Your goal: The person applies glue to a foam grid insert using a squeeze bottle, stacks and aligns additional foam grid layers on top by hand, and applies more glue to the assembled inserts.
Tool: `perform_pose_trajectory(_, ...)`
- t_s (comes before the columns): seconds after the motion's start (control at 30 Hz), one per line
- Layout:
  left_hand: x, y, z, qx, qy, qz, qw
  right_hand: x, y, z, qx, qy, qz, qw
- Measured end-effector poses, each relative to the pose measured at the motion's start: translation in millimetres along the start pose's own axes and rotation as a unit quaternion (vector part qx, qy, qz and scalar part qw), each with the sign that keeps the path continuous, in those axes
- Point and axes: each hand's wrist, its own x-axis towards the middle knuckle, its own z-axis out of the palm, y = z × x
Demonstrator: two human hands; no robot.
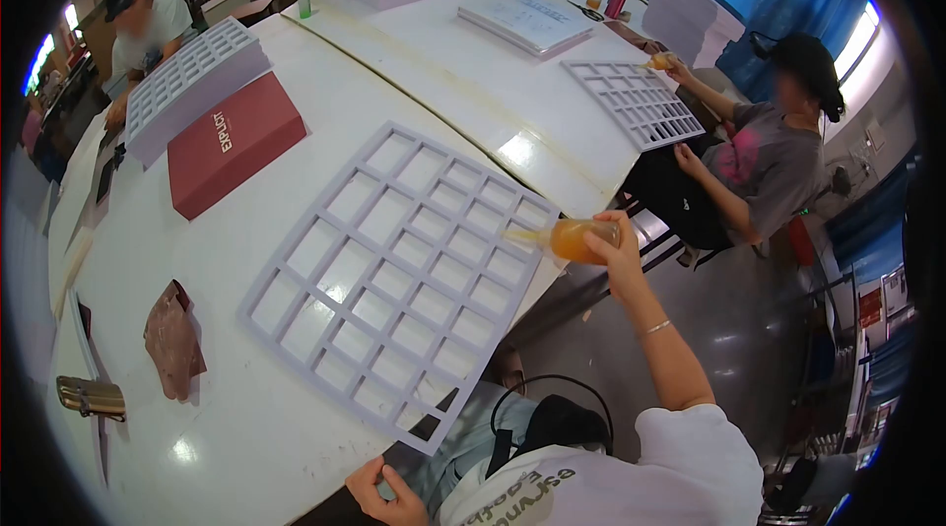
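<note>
My right hand (616, 248) is closed around a clear squeeze bottle (581, 240) of amber liquid, probably glue. The bottle is tipped onto its side, and its narrow nozzle points left over the right edge of a pale lilac grid frame (419, 223). This frame has many rectangular openings and lies on the white table, its near corner jutting past the edge. Beside the table edge, below that corner, my left hand (386, 493) is loosely curled with thumb and forefinger apart. Nothing shows in it, though its lower fingers are partly hidden.
Left of the frame lie a red box (236, 144), a stack of grids (192, 88), a crumpled brown piece (175, 341) and a brass-coloured object (91, 398). Across the right side, a co-worker (764, 147) holds another bottle over a second grid (636, 100). Other people sit farther back.
</note>
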Motion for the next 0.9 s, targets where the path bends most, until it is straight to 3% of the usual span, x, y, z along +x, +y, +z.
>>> perform_pose_trajectory(0.1, -2.6, 1.4, 1.1, -0.002, -0.014, -0.019, 1.0, -31.4, 4.1, 11.0, -0.05, -0.042, -0.041, 0.997)
perform_pose_trajectory(0.3, -3.5, 2.0, 2.1, -0.022, -0.024, -0.032, 0.999, -107.7, 1.9, 48.7, -0.051, -0.126, 0.019, 0.991)
perform_pose_trajectory(0.5, -11.5, 0.4, 0.3, -0.012, -0.026, -0.023, 0.999, -166.9, -9.7, 86.3, -0.04, -0.249, 0.0, 0.968)
perform_pose_trajectory(0.53, -13.0, 0.6, 0.5, -0.009, -0.03, -0.028, 0.999, -169.6, -11.8, 88.9, -0.011, -0.266, 0.073, 0.961)
perform_pose_trajectory(0.63, -13.2, 7.4, -2.0, -0.016, -0.074, -0.083, 0.994, -155.6, -2.2, 81.2, 0.148, -0.193, 0.204, 0.948)
perform_pose_trajectory(0.73, -22.0, 4.2, 6.0, -0.147, -0.097, -0.202, 0.963, -110.4, -1.4, 46.6, 0.176, -0.061, 0.151, 0.971)
perform_pose_trajectory(0.8, -23.3, 3.5, 8.0, -0.256, -0.113, -0.289, 0.916, -75.3, 0.6, 9.6, 0.158, 0.007, 0.11, 0.981)
perform_pose_trajectory(0.9, -16.4, 9.3, 11.4, -0.288, -0.125, -0.326, 0.892, -32.5, 2.8, -37.4, 0.09, 0.068, 0.046, 0.993)
